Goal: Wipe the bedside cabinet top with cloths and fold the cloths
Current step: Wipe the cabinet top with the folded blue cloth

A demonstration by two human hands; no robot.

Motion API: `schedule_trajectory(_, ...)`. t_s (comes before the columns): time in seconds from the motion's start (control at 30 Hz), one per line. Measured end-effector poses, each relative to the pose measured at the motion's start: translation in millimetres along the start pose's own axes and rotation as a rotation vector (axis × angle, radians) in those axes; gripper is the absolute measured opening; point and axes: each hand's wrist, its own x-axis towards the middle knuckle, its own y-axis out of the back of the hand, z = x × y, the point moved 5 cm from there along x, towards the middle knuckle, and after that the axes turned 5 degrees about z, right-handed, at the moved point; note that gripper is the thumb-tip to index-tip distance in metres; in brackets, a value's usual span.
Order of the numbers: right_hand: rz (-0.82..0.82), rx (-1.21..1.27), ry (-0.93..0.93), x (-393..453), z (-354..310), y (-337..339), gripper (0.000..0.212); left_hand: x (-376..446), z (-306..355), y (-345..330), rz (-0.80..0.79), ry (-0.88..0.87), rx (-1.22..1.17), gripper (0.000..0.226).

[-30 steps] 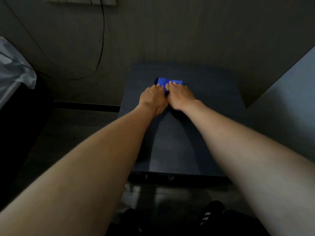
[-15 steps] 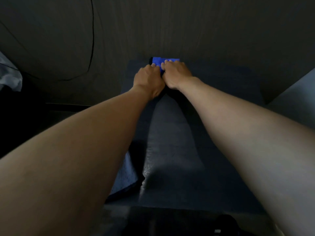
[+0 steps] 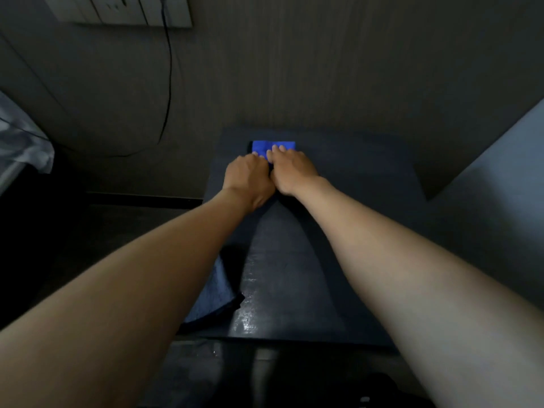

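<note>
A bright blue cloth (image 3: pixel 263 147), folded small, lies near the back edge of the dark cabinet top (image 3: pixel 294 275). Both my hands rest side by side on its near part, palms down. My left hand (image 3: pixel 248 178) covers its left near corner and my right hand (image 3: pixel 291 169) presses its middle with the fingers flat. Only the far strip of the cloth shows beyond the fingertips. A second, darker blue-grey cloth (image 3: pixel 215 293) lies at the front left of the cabinet top, partly hidden under my left forearm.
A wall stands right behind the cabinet, with a socket panel (image 3: pixel 123 10) high up and a black cable (image 3: pixel 169 83) hanging from it. A pale bed edge (image 3: pixel 485 187) flanks the right. White fabric (image 3: pixel 23 142) hangs at far left. The floor lies below.
Both hands have stayed pressed on the blue cloth, which slid toward the back of the cabinet top. The view has shifted, and the darker cloth at the front left came into sight.
</note>
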Motion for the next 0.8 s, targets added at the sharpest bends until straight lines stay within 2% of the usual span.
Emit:
schedule_trajectory(0.3, -0.068, -0.001, 0.031, -131, -19, 9, 0.045, -108, 54, 36, -0.148, -0.07, 0.1, 0.046)
schedule_trajectory(0.57, -0.129, 0.04, -0.028, -225, -26, 8, 0.047, -193, 90, 59, -0.159, -0.089, 0.043, 0.047)
schedule_trajectory(0.8, -0.108, 0.007, -0.076, -286, -50, 18, 0.04, -246, 90, 74, -0.158, -0.088, 0.009, 0.03)
